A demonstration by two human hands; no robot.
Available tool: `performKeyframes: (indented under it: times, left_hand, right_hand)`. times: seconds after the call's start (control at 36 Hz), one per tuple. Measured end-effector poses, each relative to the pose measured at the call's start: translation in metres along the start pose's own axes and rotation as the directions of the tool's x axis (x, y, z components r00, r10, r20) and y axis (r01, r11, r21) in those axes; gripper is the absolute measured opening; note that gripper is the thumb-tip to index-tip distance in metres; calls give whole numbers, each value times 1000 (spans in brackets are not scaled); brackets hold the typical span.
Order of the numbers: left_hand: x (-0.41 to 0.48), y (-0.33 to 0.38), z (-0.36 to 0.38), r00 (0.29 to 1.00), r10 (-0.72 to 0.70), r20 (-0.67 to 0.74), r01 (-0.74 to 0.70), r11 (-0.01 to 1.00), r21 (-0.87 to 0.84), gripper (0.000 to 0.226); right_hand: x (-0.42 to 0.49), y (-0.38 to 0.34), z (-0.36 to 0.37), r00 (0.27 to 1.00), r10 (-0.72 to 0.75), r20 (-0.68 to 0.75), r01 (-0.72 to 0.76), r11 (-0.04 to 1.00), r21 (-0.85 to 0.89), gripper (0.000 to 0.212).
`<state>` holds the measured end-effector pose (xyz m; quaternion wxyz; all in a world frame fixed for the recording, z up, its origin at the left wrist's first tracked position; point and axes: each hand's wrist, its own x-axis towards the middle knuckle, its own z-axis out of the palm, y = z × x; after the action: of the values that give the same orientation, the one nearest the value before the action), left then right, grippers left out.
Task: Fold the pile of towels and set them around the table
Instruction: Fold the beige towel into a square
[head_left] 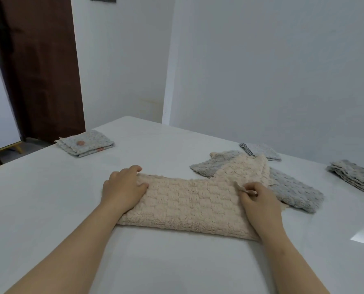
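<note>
A fluffy beige towel point(189, 204) lies folded lengthwise on the white table point(60, 200) in front of me. My left hand point(123, 187) presses flat on its left end, fingers spread. My right hand point(259, 200) rests on the right part and pinches a small loop tag of the towel. The towel's far right end bunches up over a grey towel point(293, 189) that lies unfolded beneath it.
A folded flowered towel point(85, 143) sits at the far left edge. A folded grey patterned towel point(261, 150) lies at the back right, and another folded grey one point(353, 177) sits far right. White walls stand close behind the table; a brown door is at left.
</note>
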<state>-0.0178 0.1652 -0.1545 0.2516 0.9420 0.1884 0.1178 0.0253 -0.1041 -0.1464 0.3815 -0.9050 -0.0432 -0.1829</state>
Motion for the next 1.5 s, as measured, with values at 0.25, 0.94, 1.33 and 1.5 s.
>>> performKeyframes:
  times: [0.25, 0.94, 1.33, 1.5]
  left_hand:
    - [1, 2, -1, 997, -74, 22, 74, 997, -20, 23]
    - [-9, 9, -23, 977, -19, -211, -152, 632, -760, 21]
    - [-11, 7, -40, 963, -73, -259, -180, 539, -823, 16]
    - [-18, 14, -50, 998, -62, 26, 45, 331, -942, 15]
  right_hand:
    - [1, 3, 5, 997, 58, 46, -49, 983, -179, 47]
    - [-6, -11, -30, 980, 116, 163, -188, 811, 554, 17]
    - [-8, -21, -46, 976, 123, 177, -216, 588, 779, 17]
    - [-4, -22, -64, 934, 162, 318, -353, 559, 750, 17]
